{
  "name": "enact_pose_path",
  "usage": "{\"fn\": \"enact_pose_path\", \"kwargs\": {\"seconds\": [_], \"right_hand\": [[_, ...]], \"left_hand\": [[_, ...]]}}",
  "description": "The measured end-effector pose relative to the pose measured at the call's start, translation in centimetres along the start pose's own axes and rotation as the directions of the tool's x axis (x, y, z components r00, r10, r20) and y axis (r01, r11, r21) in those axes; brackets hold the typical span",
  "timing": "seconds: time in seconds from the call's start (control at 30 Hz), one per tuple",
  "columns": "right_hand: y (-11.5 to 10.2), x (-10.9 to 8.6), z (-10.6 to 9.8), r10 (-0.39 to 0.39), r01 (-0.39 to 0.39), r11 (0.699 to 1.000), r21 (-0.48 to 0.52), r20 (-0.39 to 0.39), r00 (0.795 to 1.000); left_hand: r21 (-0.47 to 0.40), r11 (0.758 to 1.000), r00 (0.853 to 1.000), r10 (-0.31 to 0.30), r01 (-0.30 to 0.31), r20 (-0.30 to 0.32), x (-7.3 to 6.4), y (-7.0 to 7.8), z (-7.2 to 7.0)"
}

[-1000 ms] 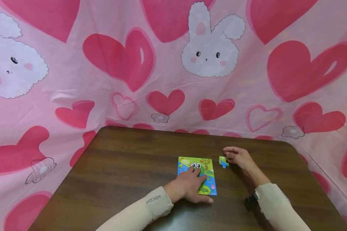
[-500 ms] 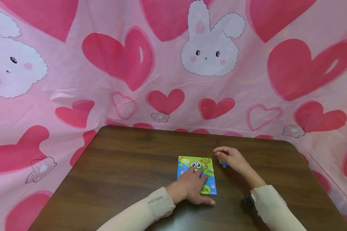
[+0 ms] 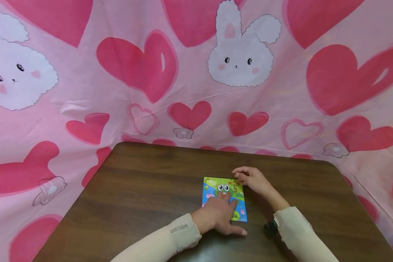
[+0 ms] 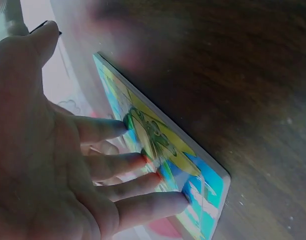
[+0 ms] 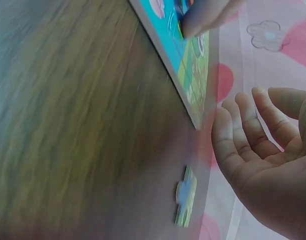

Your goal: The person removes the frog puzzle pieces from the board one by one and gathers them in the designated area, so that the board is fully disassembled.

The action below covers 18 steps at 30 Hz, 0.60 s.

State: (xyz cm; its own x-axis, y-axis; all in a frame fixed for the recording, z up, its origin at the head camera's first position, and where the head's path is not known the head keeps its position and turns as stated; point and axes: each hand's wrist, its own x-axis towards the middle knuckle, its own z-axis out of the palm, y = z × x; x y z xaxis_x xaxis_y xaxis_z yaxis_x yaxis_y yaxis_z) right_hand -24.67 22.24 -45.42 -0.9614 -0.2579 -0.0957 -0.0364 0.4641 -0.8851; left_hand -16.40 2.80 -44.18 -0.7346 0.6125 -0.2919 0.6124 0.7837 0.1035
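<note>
A square frog jigsaw puzzle (image 3: 240,214) in green and blue lies flat on the table. My left hand (image 3: 218,213) rests on its lower middle with fingers spread; in the left wrist view, the fingertips of that hand (image 4: 123,175) meet its printed face. My right hand (image 3: 257,182) hovers by the puzzle's upper right corner, fingers loosely bent. The right wrist view shows nothing in that hand (image 5: 268,145). A loose puzzle piece (image 5: 186,197), green with a blue tab, sits on the table apart from the puzzle; in the head view my right hand hides it.
The dark wooden table (image 3: 144,189) extends around the puzzle. Behind it hangs a pink cloth (image 3: 190,87) printed with hearts and rabbits, close to the table's back edge. A black device (image 3: 270,228) is on my right wrist.
My right hand has moved left from the loose piece to the puzzle's upper right corner, leaving the piece on the table. The left hand stays on the puzzle.
</note>
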Motion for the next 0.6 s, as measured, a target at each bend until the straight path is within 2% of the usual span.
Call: {"fn": "enact_pose_path", "kwargs": {"seconds": [0.33, 0.6], "right_hand": [[-0.7, 1.1, 1.5, 0.036, -0.036, 0.999, -0.015, 0.014, 0.999], [-0.8, 1.5, 2.6, 0.026, -0.026, 1.000, -0.007, 0.044, 0.999]], "left_hand": [[-0.022, 1.000, 1.000, 0.008, -0.008, 0.007, 0.0, 0.2, 0.0], [-0.026, 1.000, 1.000, 0.011, -0.010, 0.018, 0.0, 0.3, -0.1]]}}
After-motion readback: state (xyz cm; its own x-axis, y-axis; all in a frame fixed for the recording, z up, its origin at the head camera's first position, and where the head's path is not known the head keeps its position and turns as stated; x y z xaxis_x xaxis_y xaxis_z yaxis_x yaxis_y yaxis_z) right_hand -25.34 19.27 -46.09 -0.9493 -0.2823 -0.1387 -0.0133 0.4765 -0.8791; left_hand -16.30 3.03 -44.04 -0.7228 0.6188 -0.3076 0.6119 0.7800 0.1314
